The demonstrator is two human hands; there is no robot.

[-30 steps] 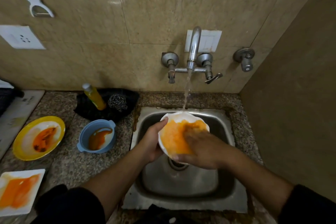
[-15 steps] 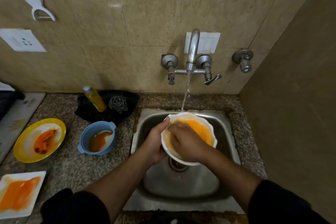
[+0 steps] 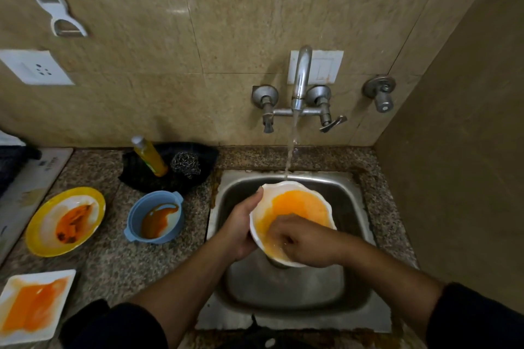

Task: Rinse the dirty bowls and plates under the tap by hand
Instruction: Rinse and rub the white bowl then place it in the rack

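Speckled granite bench [image 3: 113, 258] runs along beige wall tiles, with one steel sink [image 3: 297, 295] sunk into it. One tap [image 3: 301, 76] is running, and its water [image 3: 290, 150] falls on the far rim of the white bowl [image 3: 297, 204] that I hold over the sink.

My left hand [image 3: 241, 227] grips the bowl's left edge, thumb on the rim. My right hand [image 3: 306, 244] is inside, fingers [image 3: 279, 231] curled against the orange-smeared wall and holding nothing I can see.

I count four dirty dishes, two bowls and two plates. Waiting on the bench to my left are a blue bowl [image 3: 136, 212], a round yellow plate [image 3: 37, 224] and a square white plate [image 3: 34, 306].

Behind them stands one yellow bottle [image 3: 149, 156], its label too blurred to read. Beside it, one steel scourer [image 3: 185, 164] sits on a black cloth [image 3: 147, 178].

One peeler [image 3: 51, 0] hangs above one socket [image 3: 37, 66].
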